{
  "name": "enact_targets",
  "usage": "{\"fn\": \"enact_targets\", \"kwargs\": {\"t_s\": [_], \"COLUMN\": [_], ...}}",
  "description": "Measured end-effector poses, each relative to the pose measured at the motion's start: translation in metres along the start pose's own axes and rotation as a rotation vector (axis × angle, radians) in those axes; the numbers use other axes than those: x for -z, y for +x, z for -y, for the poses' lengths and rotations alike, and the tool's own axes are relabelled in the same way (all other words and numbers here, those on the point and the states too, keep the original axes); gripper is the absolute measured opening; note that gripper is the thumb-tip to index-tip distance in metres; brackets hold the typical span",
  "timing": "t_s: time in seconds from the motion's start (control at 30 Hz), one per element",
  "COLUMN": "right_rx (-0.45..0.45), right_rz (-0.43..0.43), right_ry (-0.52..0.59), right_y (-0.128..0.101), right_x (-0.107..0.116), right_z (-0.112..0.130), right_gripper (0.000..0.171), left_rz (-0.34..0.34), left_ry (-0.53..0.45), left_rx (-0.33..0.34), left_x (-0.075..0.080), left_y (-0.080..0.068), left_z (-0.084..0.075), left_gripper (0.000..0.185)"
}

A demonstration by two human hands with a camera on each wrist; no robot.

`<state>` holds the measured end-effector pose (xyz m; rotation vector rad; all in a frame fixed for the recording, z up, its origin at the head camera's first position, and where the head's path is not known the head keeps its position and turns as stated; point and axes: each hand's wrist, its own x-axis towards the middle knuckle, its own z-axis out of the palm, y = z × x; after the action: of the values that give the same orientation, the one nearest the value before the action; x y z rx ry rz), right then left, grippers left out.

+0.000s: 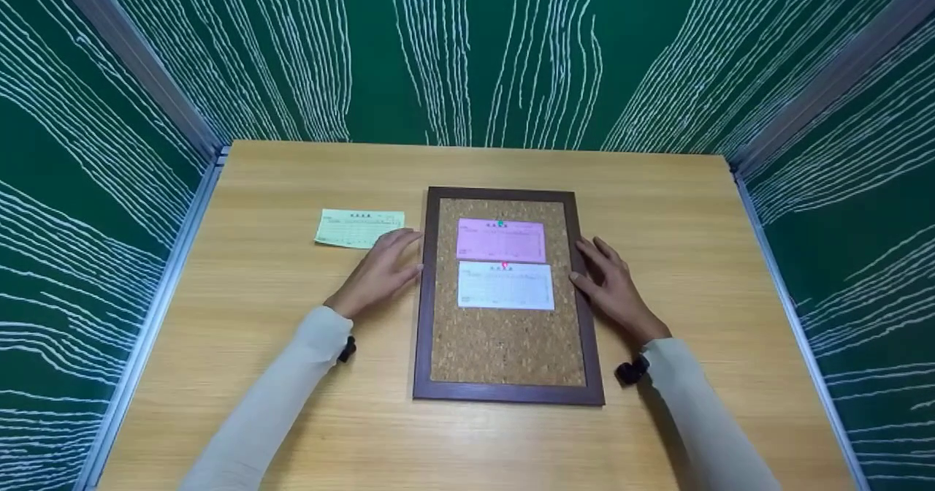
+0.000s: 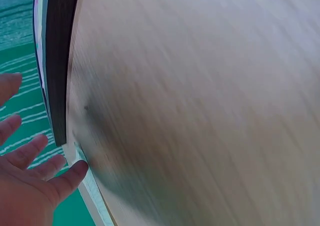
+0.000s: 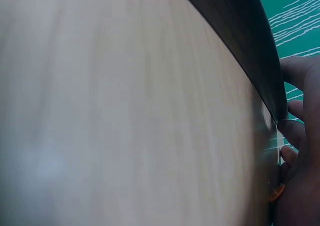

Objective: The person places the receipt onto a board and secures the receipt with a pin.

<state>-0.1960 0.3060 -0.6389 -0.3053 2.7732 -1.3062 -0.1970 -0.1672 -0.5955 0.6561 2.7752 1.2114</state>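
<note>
A cork board [image 1: 504, 348] in a dark brown frame lies on the table, with a pink slip [image 1: 504, 248] and a white slip [image 1: 507, 297] on it, one above the other. A green pin [image 1: 500, 223] fixes the pink slip and a red pin [image 1: 505, 264] the white one. My left hand [image 1: 381, 272] is beside the frame's left side, fingers spread in the left wrist view, partly over a green slip [image 1: 350, 226]. My right hand [image 1: 613, 286] touches the frame's right edge with thumb and fingertips. Low by that hand in the right wrist view is an orange pushpin [image 3: 276, 192], partly hidden.
The wooden table [image 1: 256, 374] extends around the board. Green walls with wavy white lines [image 1: 467, 52] enclose its back and sides, with metal rails [image 1: 796, 330] along the side edges.
</note>
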Motion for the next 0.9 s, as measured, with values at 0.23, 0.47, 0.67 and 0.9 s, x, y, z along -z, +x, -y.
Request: {"fn": "enact_targets", "kwargs": {"t_s": [0.23, 0.47, 0.67, 0.9], "right_rx": [0.022, 0.031, 0.03, 0.008], "right_rz": [-0.029, -0.031, -0.024, -0.008], "right_ry": [-0.002, 0.001, 0.009, 0.012], "right_y": [0.0, 0.0, 0.0, 0.0], "right_x": [-0.001, -0.001, -0.001, 0.0], "right_z": [-0.001, -0.001, -0.002, 0.0], "right_gripper": [0.069, 0.069, 0.069, 0.069], "left_rz": [-0.02, -0.048, -0.091, -0.11], "left_ry": [0.012, 0.023, 0.012, 0.031], "left_rx": [0.029, 0.04, 0.016, 0.064], "left_x": [0.007, 0.015, 0.025, 0.038], "left_y": [0.001, 0.004, 0.005, 0.009], "left_z": [0.009, 0.012, 0.018, 0.027], "left_gripper": [0.06, 0.056, 0.055, 0.055]}}
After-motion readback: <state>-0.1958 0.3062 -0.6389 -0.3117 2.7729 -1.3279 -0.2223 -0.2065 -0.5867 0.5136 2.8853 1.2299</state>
